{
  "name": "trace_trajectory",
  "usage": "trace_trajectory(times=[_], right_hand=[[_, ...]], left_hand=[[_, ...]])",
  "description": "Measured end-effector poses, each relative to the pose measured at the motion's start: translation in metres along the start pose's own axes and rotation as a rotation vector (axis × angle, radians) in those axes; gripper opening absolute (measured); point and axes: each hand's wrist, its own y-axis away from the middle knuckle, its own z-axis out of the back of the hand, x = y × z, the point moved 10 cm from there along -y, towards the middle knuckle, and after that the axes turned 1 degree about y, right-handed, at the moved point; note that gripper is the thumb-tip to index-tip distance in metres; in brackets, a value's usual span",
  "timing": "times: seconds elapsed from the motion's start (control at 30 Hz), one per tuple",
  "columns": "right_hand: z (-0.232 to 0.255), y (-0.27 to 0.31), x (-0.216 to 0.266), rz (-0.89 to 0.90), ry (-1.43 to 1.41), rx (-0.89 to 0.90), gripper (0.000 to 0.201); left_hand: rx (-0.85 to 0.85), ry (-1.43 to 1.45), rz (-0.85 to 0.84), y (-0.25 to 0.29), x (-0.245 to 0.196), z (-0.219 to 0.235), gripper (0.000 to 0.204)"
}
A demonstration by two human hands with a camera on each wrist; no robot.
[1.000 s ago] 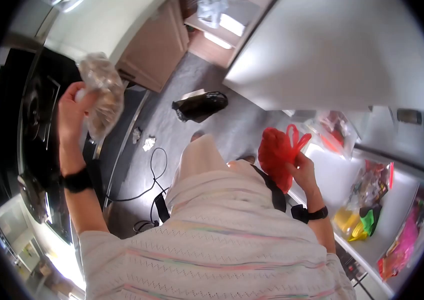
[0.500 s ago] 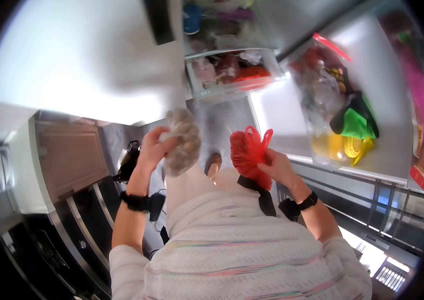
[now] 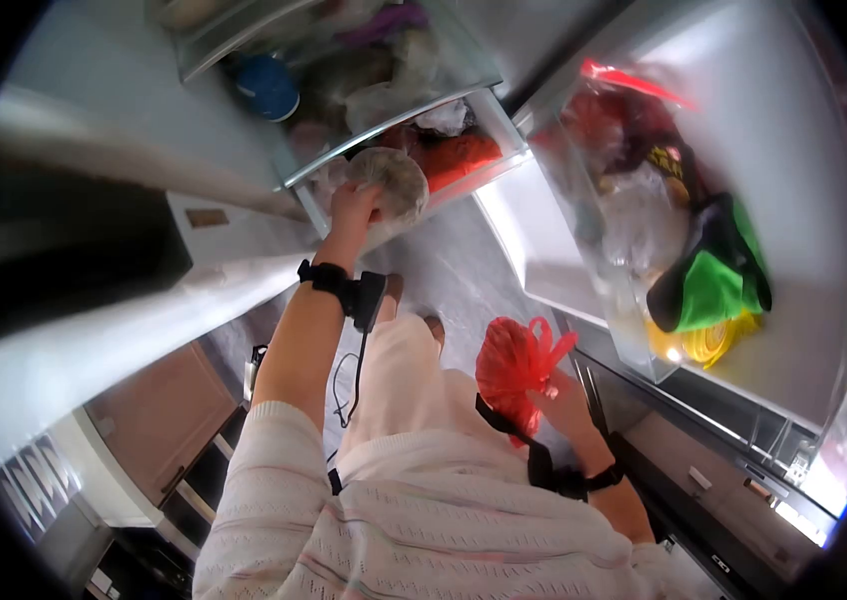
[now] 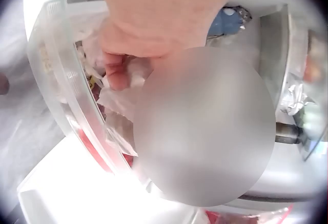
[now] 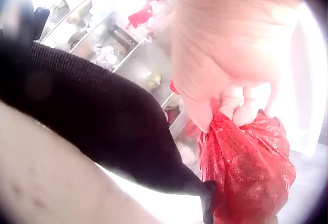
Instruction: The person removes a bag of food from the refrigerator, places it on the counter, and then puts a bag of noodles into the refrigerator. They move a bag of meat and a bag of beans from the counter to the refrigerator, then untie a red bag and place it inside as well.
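My left hand [image 3: 352, 212] grips a knotted clear plastic bag [image 3: 402, 185] with pale brownish contents, at the front of a pulled-out clear freezer drawer [image 3: 484, 178]. Inside that drawer lies an orange-red bag [image 3: 459, 155] among whitish packages. In the left wrist view, a grey blurred oval covers much of what is below the hand; curled fingers [image 4: 118, 73] show beside crumpled clear plastic. Lower down, in front of my right thigh, my right hand [image 3: 569, 408] pinches the gathered neck of a red plastic bag [image 3: 510, 365], which hangs full with its handles sticking up.
To the right, the open door's bin [image 3: 634, 345] holds a green and black bag [image 3: 712, 290], a yellow package [image 3: 714, 340] and clear bags. Above the drawer is a shelf with a blue tub [image 3: 269, 88]. A black cable [image 3: 344, 390] lies on the floor by my legs.
I have turned from the counter side to the open fridge. My left hand has carried the clear bag across and forward to the drawer. My right hand still holds the red bag low.
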Motion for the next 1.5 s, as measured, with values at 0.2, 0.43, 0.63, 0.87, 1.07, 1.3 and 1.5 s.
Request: trace_trajectory(times=[0.2, 0.43, 0.63, 0.87, 1.07, 1.3, 1.5], right_hand=[[-0.004, -0.008, 0.006, -0.056, -0.191, -0.038, 0.035], [-0.009, -0.018, 0.012, -0.064, -0.170, -0.033, 0.036], [-0.010, -0.024, 0.006, -0.043, -0.181, -0.030, 0.035], [-0.006, -0.038, 0.014, 0.028, -0.128, 0.007, 0.037], [0.004, -0.072, 0.083, 0.205, -0.165, -0.013, 0.031], [0.012, -0.124, 0.228, 0.646, 0.041, -0.138, 0.020], [0.000, -0.153, 0.322, 0.851, 0.225, -0.221, 0.026]], left_hand=[[-0.184, -0.176, -0.001, -0.069, 0.035, 0.002, 0.035], [-0.461, -0.924, -0.409, -0.069, -0.007, 0.003, 0.042], [-0.299, -1.154, -0.470, -0.038, -0.023, -0.018, 0.045], [0.205, -1.435, -0.461, -0.050, 0.024, -0.051, 0.042], [0.351, -1.062, -0.413, 0.039, -0.061, -0.082, 0.044], [0.486, -0.819, -0.785, 0.150, -0.141, -0.104, 0.032], [0.178, -0.939, -0.996, 0.131, -0.183, -0.067, 0.031]])
